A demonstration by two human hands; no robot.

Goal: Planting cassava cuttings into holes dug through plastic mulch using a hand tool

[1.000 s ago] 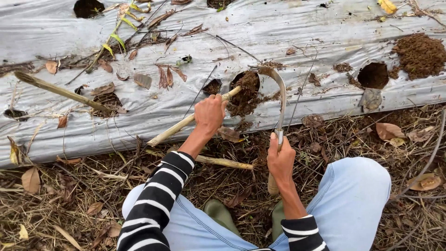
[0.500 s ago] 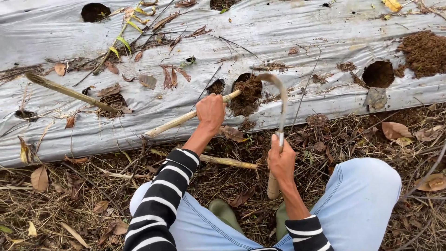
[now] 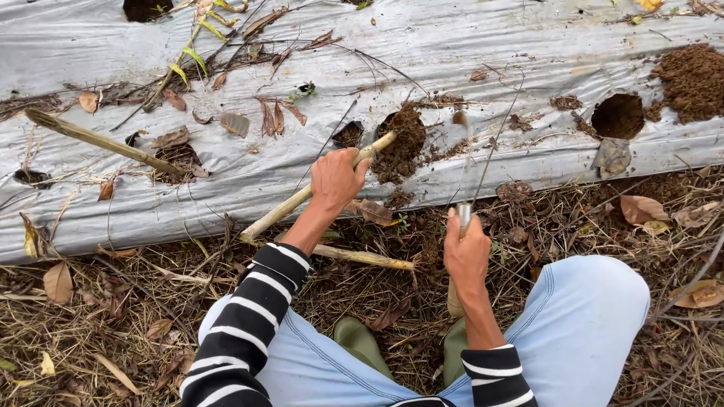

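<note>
My left hand (image 3: 335, 181) grips a pale bamboo stick (image 3: 290, 203) whose tip pokes into a soil-filled hole (image 3: 403, 139) in the grey plastic mulch sheet (image 3: 452, 53). My right hand (image 3: 466, 249) is closed around the handle of a sickle; its thin blade (image 3: 464, 139) rises blurred toward the same hole. Loose brown soil is heaped at the hole's edge. I crouch in light blue trousers and a black-and-white striped top.
Another round hole (image 3: 618, 114) lies to the right with a soil pile (image 3: 694, 79) beside it. A second stick (image 3: 102, 141) rests on the sheet at left, a third (image 3: 362, 258) on the dry grass. Dead leaves and twigs litter the ground.
The sickle blade has swung from a curved position over the hole toward upright and is blurred with motion. My left hand and stick stay at the hole.
</note>
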